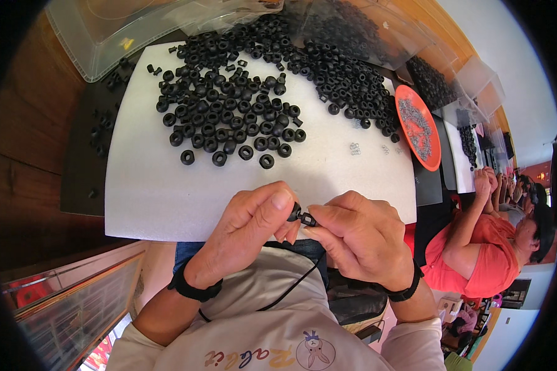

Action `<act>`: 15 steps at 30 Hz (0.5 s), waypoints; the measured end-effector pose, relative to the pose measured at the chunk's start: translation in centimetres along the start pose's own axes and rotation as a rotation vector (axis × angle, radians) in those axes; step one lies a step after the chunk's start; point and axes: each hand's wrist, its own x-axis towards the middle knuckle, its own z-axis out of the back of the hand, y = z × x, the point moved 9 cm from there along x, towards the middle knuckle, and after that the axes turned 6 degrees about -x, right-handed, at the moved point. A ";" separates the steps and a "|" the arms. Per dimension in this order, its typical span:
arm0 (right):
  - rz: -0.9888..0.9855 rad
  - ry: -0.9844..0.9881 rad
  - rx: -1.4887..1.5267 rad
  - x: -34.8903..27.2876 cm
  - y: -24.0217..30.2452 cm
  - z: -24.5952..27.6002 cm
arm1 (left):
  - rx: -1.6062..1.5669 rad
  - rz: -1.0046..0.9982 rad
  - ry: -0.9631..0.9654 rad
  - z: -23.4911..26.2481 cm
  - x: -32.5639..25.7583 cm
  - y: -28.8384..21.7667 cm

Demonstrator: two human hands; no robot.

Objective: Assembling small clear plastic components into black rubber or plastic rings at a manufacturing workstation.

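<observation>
Over the near edge of a white foam sheet (155,204), my two hands meet. My left hand (244,222) pinches a round black cord-lock shell (294,212) between thumb and fingers. A small black cord-lock plunger (308,219) is held in the thumb and fingertips of my right hand (362,238), its end at the shell's opening. Whether a spring sits between the two parts I cannot make out. Beyond my hands lie many loose black shells (229,120), with smaller plungers among them. A few tiny metal springs (354,148) rest on the foam at the right.
An orange plate (435,154) of small springs stands at the right edge. Clear plastic bins (99,37) line the back, some holding black parts (430,80). More pieces lie on the dark surface at left. A co-worker in an orange shirt (476,256) sits at the right.
</observation>
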 end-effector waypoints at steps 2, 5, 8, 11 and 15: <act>0.025 0.012 -0.045 0.1 0.3 -0.1 | 0.069 -0.018 0.031 -0.3 0.0 -0.3; 0.078 0.024 -0.029 0.2 0.7 -0.2 | 0.150 -0.018 0.022 -0.4 0.0 -0.7; 0.013 0.036 -0.067 -0.1 0.4 -0.5 | 0.154 -0.010 0.011 -0.3 -0.1 -0.6; 0.000 0.051 -0.074 0.0 0.6 -0.5 | 0.167 -0.036 0.020 -0.5 -0.2 -0.8; -0.037 0.083 -0.045 0.0 0.6 -0.7 | 0.253 -0.061 0.049 -0.4 -0.2 -1.1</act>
